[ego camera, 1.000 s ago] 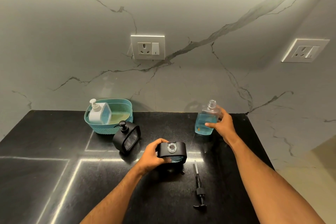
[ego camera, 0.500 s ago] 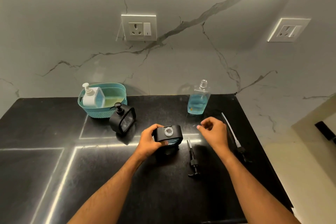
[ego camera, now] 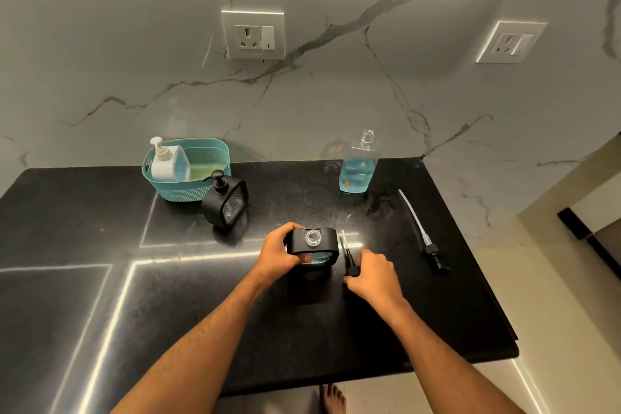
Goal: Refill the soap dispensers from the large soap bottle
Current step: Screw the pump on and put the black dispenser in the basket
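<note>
My left hand (ego camera: 280,255) fingers wrap the open black dispenser (ego camera: 314,245) mid-counter; my right hand (ego camera: 373,274) fingers curl around its pump (ego camera: 349,262) — just beside. I should lift the pump straight, drop its tube in the hole, then twist gently.

Teal basket (ego camera: 174,191) on black counter (ego camera: 84,212); two wall sockets (ego camera: 253,35).
</note>
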Tool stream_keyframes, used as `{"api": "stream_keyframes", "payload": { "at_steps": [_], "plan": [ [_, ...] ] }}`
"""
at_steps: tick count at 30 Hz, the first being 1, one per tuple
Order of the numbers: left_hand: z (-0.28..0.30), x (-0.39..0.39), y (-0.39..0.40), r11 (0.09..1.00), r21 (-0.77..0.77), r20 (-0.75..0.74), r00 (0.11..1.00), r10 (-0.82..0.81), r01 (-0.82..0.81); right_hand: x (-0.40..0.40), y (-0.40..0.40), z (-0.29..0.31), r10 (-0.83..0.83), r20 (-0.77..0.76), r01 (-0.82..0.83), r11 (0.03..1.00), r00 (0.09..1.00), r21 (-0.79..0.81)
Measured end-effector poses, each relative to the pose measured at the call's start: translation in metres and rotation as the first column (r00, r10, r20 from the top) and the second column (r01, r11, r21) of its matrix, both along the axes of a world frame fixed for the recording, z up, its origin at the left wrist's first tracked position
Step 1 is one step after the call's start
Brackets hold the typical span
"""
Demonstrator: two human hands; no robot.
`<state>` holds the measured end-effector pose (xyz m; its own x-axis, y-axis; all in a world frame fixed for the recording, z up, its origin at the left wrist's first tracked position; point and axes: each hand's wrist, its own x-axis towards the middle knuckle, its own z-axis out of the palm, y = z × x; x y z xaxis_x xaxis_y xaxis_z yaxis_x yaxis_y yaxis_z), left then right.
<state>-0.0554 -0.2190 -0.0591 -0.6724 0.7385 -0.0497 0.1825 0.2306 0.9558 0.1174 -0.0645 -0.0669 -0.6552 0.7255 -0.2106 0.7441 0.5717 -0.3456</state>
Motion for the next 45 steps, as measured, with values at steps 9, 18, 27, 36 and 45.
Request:
{"api": "stream_keyframes", "payload": {
  "at_steps": [9,18,27,36,45],
  "plan": [
    [0.001,-0.001,-0.004,0.999,-0.022,-0.024,0.999,-0.027,0.026,0.007,0.001,0.043,-0.127,-0.443,0.151,0.988,0.887,0.021],
    [-0.001,-0.002,-0.003,0.999,-0.041,-0.073,0.997,-0.027,0.024,-0.008,-0.01,0.132,0.11,-0.609,-0.012,0.987,0.785,0.162],
    [0.0,-0.002,-0.002,0.998,-0.061,-0.087,0.996,-0.037,0.031,-0.02,-0.026,0.15,0.279,-0.488,-0.206,0.958,0.827,0.198],
    [-0.001,-0.004,-0.003,0.996,-0.075,-0.115,0.991,-0.061,0.052,-0.06,-0.036,0.134,0.423,-0.267,-0.387,0.905,0.866,0.178],
    [-0.002,-0.003,-0.003,0.997,-0.064,-0.129,0.99,-0.048,0.04,-0.065,-0.038,0.09,0.422,-0.308,-0.381,0.906,0.853,0.188]
  ]
}}
